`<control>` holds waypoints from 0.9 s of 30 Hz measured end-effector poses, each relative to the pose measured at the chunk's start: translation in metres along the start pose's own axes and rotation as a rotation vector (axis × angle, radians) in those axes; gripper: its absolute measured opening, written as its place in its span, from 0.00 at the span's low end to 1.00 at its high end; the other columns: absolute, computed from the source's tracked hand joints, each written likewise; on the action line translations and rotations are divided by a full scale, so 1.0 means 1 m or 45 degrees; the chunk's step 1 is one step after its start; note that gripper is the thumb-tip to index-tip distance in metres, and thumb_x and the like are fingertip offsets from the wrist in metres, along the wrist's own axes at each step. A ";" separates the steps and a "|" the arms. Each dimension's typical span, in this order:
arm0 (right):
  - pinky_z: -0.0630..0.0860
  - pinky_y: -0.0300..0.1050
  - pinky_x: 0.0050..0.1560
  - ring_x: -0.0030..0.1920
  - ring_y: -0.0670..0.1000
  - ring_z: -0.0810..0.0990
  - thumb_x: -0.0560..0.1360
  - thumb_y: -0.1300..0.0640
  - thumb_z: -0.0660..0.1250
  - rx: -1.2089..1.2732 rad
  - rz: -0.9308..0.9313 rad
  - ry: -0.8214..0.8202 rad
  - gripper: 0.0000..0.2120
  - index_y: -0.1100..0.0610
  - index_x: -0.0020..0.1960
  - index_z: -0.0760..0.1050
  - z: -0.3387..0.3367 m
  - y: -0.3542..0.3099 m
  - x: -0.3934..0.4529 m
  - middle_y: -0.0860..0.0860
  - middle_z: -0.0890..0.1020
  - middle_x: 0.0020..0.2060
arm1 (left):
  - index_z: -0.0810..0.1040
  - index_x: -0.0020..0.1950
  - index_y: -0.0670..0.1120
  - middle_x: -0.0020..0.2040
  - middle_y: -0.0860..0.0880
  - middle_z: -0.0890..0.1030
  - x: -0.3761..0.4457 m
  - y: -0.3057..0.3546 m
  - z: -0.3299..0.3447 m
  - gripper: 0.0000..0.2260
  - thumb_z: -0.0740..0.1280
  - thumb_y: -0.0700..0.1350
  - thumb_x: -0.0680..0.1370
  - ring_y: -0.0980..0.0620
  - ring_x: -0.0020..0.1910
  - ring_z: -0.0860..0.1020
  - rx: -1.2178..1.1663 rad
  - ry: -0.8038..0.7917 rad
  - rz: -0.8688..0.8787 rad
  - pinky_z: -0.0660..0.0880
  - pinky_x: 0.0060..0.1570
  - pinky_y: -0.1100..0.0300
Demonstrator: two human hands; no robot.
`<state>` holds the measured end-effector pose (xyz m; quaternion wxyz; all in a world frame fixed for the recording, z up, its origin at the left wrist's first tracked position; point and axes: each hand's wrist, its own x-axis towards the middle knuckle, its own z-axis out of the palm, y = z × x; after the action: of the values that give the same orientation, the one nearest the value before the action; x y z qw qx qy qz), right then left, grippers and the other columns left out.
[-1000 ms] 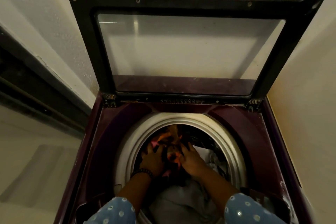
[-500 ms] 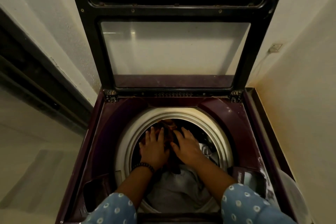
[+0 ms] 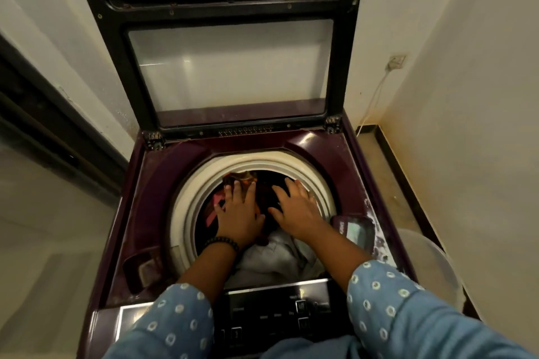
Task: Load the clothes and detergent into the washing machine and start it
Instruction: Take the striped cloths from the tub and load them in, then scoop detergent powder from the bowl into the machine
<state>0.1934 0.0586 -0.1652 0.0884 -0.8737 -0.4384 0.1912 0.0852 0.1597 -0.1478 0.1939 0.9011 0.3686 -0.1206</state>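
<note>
A maroon top-loading washing machine (image 3: 151,198) stands with its glass lid (image 3: 230,73) raised upright. Its round white drum rim (image 3: 186,204) frames a pile of clothes: dark, orange and pink pieces (image 3: 211,214) at the back, a pale grey garment (image 3: 274,256) at the front. My left hand (image 3: 237,213), with a dark bead bracelet at the wrist, lies flat on the clothes with fingers spread. My right hand (image 3: 297,208) presses flat beside it, fingers straight and spread. No detergent container is in view.
The black control panel (image 3: 280,315) runs along the machine's front edge. A detergent tray (image 3: 354,232) dusted with white powder sits right of the drum, a recessed compartment (image 3: 143,269) to its left. A translucent basin (image 3: 431,268) stands right of the machine. Walls close in on both sides.
Both hands have gone from curled into the clothes to lying flat with fingers spread on top. The view has pulled back, bringing the control panel into sight.
</note>
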 end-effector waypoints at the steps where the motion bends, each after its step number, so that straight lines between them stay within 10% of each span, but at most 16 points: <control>1: 0.50 0.62 0.74 0.78 0.59 0.47 0.81 0.44 0.57 -0.004 -0.009 0.031 0.29 0.51 0.78 0.54 -0.003 0.002 -0.004 0.56 0.52 0.78 | 0.46 0.80 0.52 0.80 0.44 0.44 -0.001 0.003 0.000 0.35 0.63 0.54 0.79 0.42 0.79 0.41 0.001 0.007 0.023 0.49 0.73 0.35; 27: 0.42 0.62 0.75 0.78 0.58 0.41 0.80 0.43 0.58 -0.066 0.220 0.537 0.31 0.51 0.78 0.52 -0.115 0.157 -0.115 0.56 0.49 0.79 | 0.47 0.80 0.51 0.80 0.45 0.43 -0.020 0.216 -0.009 0.32 0.59 0.56 0.81 0.44 0.79 0.39 0.134 0.260 0.554 0.45 0.74 0.37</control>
<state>0.2939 -0.1259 -0.0812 0.1390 -0.9306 -0.3385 0.0000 0.2251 0.0103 -0.0764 0.1299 0.9757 0.1767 -0.0034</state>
